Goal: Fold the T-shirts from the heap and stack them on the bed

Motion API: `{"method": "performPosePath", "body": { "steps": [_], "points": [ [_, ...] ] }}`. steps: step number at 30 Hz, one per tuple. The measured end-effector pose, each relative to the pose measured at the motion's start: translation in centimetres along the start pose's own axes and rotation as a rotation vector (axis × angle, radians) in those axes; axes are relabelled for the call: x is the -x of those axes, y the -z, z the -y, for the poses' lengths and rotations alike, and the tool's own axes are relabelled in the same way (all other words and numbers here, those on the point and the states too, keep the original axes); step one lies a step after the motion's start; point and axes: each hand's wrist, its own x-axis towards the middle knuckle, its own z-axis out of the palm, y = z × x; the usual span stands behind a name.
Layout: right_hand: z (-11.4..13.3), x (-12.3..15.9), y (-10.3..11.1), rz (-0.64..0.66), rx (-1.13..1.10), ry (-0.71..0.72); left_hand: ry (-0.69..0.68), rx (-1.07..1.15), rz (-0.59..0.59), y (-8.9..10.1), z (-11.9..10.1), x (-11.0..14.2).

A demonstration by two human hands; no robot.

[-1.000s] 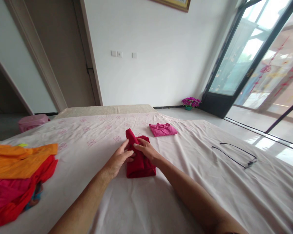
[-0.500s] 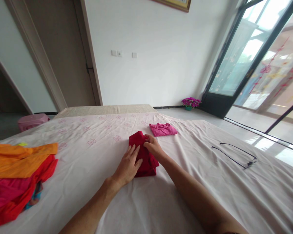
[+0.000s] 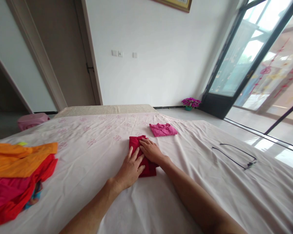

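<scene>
A folded dark red garment (image 3: pixel 147 170) lies on the white sheet in front of me. My left hand (image 3: pixel 130 165) rests on its left side with the fingers spread. Across the upper right part of the cloth lies my right hand (image 3: pixel 151 151), palm down and fingers stretched out flat. Both hands touch the garment and cover much of it, so its exact kind is hidden. Just beyond it sits a folded pink garment (image 3: pixel 163 130), which neither hand touches.
At the left is a pile of orange, red and magenta clothes (image 3: pixel 21 159). Black-framed glasses (image 3: pixel 244 157) lie on the sheet (image 3: pixel 195 146) at the right. Past the bed stand a pink stool (image 3: pixel 33 122) and a pot of purple flowers (image 3: pixel 190 103).
The garment's far edge, raised to a point before, now lies flat and nearer to me. My right hand has gone from pinching that edge to lying flat on the cloth.
</scene>
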Motion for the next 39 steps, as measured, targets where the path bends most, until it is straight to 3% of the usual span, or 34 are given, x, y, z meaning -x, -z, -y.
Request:
{"method": "performPosePath", "body": {
  "steps": [4,9,12,18,22,25,28,33,39],
  "points": [
    [-0.3,-0.1,0.2,0.013,0.01,-0.027,0.03,0.082,-0.027,0.2,-0.1,-0.2],
    [-0.5,-0.2,0.4,-0.026,-0.017,-0.089,0.171,0.228,-0.287,0.3,0.5,-0.5],
    [-0.6,-0.1,0.4,-0.056,-0.027,-0.142,0.297,0.378,-0.36,0.3,1.0,-0.7],
    [-0.8,-0.1,0.4,-0.08,-0.081,-0.159,0.474,0.801,-0.295,0.9,0.7,-1.0],
    [-1.1,-0.1,0.3,-0.13,-0.179,-0.128,0.596,0.909,-0.186,3.8,0.7,-1.3],
    [-1.6,-0.1,0.1,-0.211,-0.216,-0.112,0.636,0.867,-0.13,7.0,1.9,-1.4],
    [-1.7,0.0,-0.2,-0.308,-0.211,-0.013,0.609,0.761,-0.166,9.2,4.1,-1.1],
    [-0.9,0.0,-0.6,-0.291,-0.212,0.169,0.527,0.363,-0.204,9.0,6.2,-0.4],
    [0.1,0.4,-0.9,-0.201,-0.219,0.219,0.446,-0.24,-0.087,9.2,3.3,-0.1]
  ]
}}
